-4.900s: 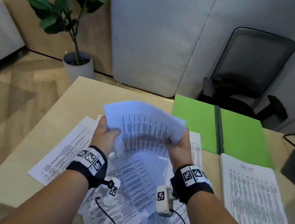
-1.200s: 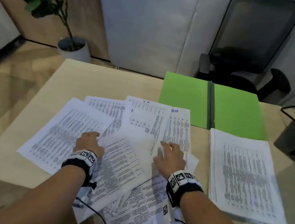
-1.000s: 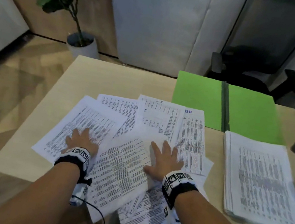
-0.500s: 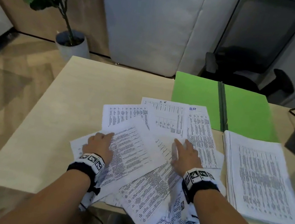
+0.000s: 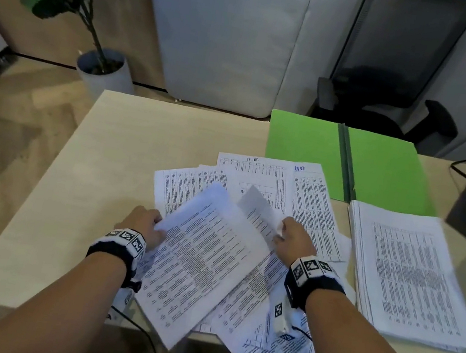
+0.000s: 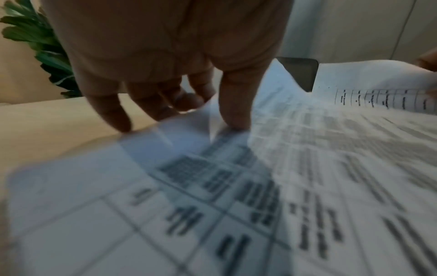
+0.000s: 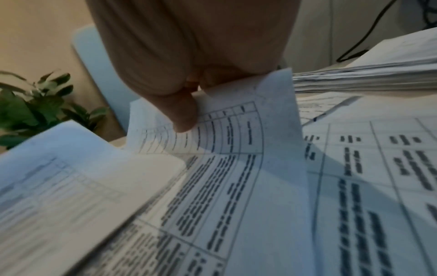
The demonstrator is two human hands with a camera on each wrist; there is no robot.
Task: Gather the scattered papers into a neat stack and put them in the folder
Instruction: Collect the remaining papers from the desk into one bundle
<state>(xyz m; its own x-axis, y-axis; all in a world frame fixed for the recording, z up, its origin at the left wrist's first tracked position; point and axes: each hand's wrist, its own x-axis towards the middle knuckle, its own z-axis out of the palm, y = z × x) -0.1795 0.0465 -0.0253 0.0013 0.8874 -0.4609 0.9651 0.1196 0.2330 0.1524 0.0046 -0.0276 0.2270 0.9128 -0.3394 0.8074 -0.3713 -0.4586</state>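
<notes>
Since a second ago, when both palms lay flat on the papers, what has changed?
The loose papers were drawn inward from the left. The left hand now grips the top sheet's edge; the right hand pinches a lifted corner. The green folder and neat stack stayed put.

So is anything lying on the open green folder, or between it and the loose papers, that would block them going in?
Nothing visible does. The green folder lies open and bare beyond the loose papers; the neat stack sits at its near edge, right of that path.
</notes>
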